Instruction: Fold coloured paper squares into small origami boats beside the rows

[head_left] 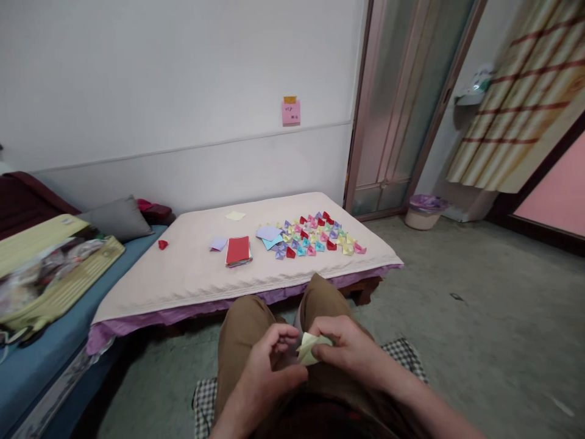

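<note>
Over my lap, my right hand [339, 349] pinches a small piece of folded pale yellow paper [308, 349] between thumb and fingers. Close on its left is my left hand [276, 366], fingers curled and spread from the thumb, with nothing seen in it. Its thumb tip comes near the paper's lower edge; I cannot tell whether they touch. On the low table ahead sit many small folded paper boats [305, 235] in several colours. A stack of square paper with a red sheet [238, 250] on top lies left of them.
Lilac sheets [269, 233] and a blue sheet [273, 242] lie beside the boats. A cream cloth [192, 274] covers the table. A lone red folded piece [163, 244] is at its left. An open suitcase [55, 274] rests on the blue couch. A bin [423, 216] stands right.
</note>
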A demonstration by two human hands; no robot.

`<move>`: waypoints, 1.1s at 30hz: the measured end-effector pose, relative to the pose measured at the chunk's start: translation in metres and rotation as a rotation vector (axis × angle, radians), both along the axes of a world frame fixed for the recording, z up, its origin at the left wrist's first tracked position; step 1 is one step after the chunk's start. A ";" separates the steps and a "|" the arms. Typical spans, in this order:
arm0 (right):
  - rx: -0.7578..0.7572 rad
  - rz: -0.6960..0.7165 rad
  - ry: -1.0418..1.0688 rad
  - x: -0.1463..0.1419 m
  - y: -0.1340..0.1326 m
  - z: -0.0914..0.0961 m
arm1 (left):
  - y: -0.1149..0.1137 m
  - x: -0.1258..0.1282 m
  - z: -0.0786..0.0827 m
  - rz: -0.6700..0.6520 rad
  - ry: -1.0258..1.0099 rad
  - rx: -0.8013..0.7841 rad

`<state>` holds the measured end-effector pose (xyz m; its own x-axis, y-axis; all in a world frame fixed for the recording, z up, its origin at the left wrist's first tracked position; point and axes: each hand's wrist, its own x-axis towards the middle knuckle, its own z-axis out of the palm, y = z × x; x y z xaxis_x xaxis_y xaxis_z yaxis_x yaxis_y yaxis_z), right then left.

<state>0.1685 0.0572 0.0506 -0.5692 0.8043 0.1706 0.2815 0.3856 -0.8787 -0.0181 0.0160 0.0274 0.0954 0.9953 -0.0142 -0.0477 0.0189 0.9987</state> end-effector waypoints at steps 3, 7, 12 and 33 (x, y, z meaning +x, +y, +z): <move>-0.145 0.014 0.015 -0.004 0.001 -0.004 | -0.005 0.008 0.004 -0.013 0.134 0.030; -0.248 -0.036 0.111 -0.008 0.002 -0.004 | -0.005 0.019 0.003 0.115 0.086 -0.023; -0.508 -0.121 0.366 -0.011 -0.003 -0.014 | -0.008 0.031 0.004 0.285 -0.259 -0.130; -0.428 -0.393 0.560 -0.028 -0.019 -0.039 | -0.009 0.040 -0.002 0.421 -0.328 -0.152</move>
<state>0.1401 0.0387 0.0114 -0.1526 0.9881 -0.0213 -0.1991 -0.0518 -0.9786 0.0216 0.0070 0.0252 -0.2862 0.9377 -0.1971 -0.3901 0.0738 0.9178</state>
